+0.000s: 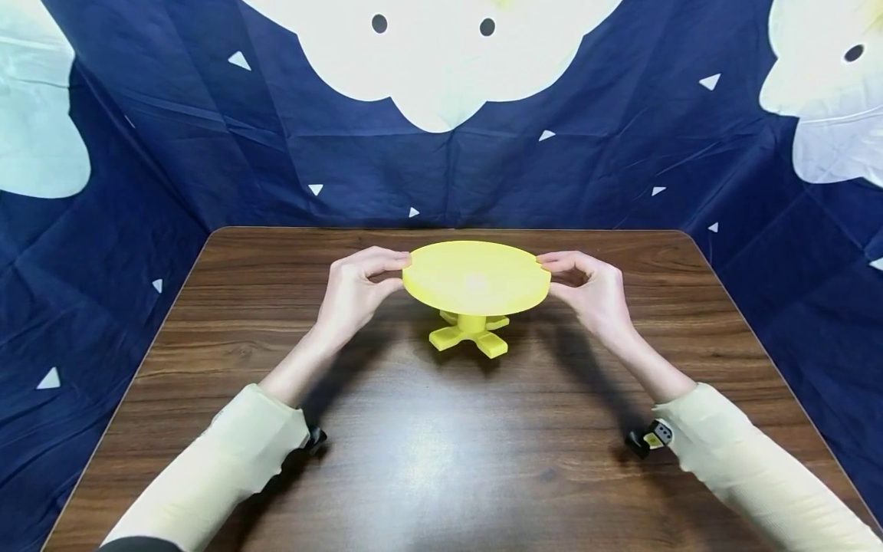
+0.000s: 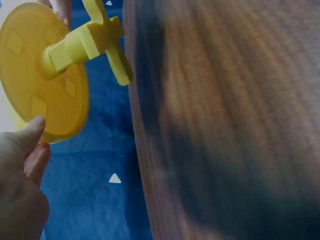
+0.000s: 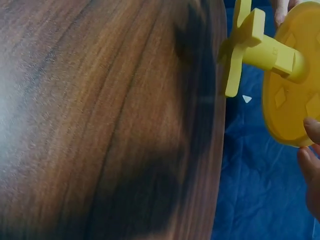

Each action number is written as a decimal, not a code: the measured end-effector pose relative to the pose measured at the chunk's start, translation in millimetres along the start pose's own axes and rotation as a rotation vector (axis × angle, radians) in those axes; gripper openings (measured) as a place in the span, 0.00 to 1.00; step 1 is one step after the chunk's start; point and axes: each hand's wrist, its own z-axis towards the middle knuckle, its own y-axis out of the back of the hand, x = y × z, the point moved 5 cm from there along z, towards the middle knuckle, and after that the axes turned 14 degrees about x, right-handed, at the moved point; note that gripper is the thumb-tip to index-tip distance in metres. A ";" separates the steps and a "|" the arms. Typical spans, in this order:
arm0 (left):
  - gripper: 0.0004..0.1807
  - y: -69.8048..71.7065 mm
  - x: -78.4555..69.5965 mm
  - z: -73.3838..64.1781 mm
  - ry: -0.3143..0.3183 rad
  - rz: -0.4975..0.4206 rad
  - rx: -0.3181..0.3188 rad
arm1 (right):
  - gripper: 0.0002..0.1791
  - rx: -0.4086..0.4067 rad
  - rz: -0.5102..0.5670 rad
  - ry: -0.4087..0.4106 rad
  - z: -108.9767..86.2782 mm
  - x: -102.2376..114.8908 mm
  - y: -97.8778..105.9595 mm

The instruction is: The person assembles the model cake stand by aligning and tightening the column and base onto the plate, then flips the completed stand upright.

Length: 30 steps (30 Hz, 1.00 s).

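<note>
A yellow toy pedestal table with an oval top, a central post and a foot of crossed legs is upright between the two hands. The left hand pinches the left rim, fingers at the top edge and thumb below. On the opposite rim, the right hand grips in the same way. Both wrist views show the underside of the top, marked with raised diamond shapes, and the post joined to it. In those views the crossed foot appears held off the wooden surface.
The brown wood-grain table spreads beneath the arms, with shadows of both hands on it. Dark blue cloth with white clouds and small triangles hangs behind and at the sides. Small black devices are at the cuffs.
</note>
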 end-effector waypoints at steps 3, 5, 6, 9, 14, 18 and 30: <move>0.15 -3.1 -0.8 -4.1 -0.031 0.003 -0.009 | 0.15 -0.001 0.044 0.009 -1.3 -3.6 -1.7; 0.15 -4.8 -0.2 -6.9 -0.039 -0.001 -0.010 | 0.15 -0.002 0.055 0.018 -2.7 -5.9 -3.2; 0.15 -5.5 0.1 -8.3 -0.043 0.001 -0.008 | 0.15 -0.002 0.059 0.025 -3.5 -6.8 -4.1; 0.15 -7.2 0.8 -12.2 -0.058 0.008 0.003 | 0.13 -0.007 0.059 0.045 -6.0 -9.7 -6.8; 0.16 -8.0 0.2 -15.9 -0.108 0.056 0.031 | 0.12 -0.025 0.055 0.100 -10.4 -13.4 -11.1; 0.17 -8.6 0.7 -18.0 -0.151 0.123 0.045 | 0.11 -0.045 0.063 0.168 -13.3 -16.2 -14.7; 0.18 -8.6 -1.0 -23.3 -0.223 0.351 0.052 | 0.13 -0.063 -0.060 0.276 -17.1 -14.5 -16.4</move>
